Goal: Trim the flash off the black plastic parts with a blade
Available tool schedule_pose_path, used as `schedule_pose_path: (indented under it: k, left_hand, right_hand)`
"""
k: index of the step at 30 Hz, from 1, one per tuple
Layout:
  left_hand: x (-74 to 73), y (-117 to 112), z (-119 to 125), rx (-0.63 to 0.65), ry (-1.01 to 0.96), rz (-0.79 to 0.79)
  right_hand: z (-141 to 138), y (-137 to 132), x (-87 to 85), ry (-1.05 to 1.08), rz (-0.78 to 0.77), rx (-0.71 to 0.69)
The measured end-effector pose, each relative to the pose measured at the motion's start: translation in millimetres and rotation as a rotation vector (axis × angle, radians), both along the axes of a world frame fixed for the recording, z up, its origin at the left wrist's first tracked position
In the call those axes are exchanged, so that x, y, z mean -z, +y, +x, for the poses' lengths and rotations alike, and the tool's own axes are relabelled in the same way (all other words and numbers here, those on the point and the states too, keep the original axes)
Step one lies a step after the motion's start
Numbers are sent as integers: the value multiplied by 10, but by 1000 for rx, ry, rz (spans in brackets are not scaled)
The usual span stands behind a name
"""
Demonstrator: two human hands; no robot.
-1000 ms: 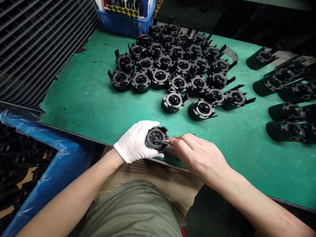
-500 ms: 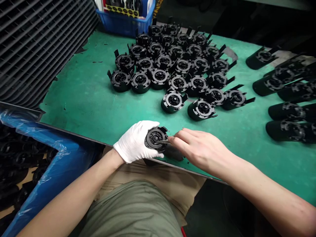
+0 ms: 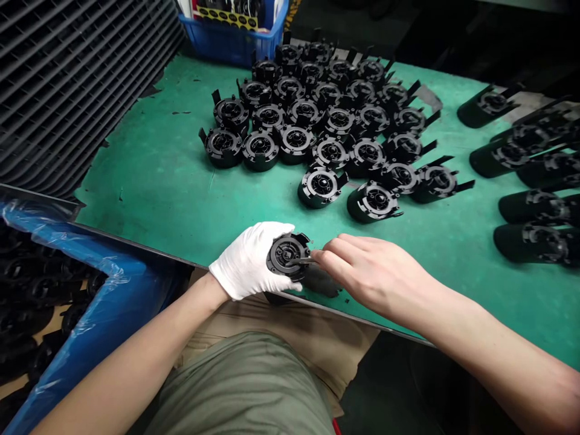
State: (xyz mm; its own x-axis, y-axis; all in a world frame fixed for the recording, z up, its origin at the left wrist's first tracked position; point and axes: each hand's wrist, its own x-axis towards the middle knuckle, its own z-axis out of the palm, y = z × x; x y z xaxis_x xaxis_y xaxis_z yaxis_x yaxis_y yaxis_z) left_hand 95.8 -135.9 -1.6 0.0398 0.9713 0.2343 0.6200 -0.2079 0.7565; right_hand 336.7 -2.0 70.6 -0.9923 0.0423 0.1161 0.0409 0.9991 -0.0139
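Note:
My left hand (image 3: 251,261), in a white glove, is closed around a round black plastic part (image 3: 287,254) at the near edge of the green table (image 3: 154,181). My bare right hand (image 3: 369,272) pinches a thin metal tool (image 3: 302,261) whose tip rests on the face of that part. Both hands meet just above the table's front edge. A dark piece (image 3: 319,283) lies on the table under my right hand's fingers.
Several matching black round parts (image 3: 317,121) stand in rows at the middle back. Longer black parts (image 3: 530,181) lie at the right. A blue bin (image 3: 235,36) sits at the back, slatted black panels (image 3: 67,78) at the left, a blue-lined box of parts (image 3: 49,290) at the lower left.
My right wrist has lifted and turned slightly while the tool stays on the part. The left hand has hardly moved. The view shifted a little.

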Motion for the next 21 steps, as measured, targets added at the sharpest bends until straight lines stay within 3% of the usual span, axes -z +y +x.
schedule_pose_path:
  k: [10,21]
  left_hand:
    - [-72,30,10,-3,-15,-33]
    - [-117,42,34,-2,0,-26]
  right_hand:
    - [108,-212,85,177,28,124]
    - [84,-305,157,137,24,166]
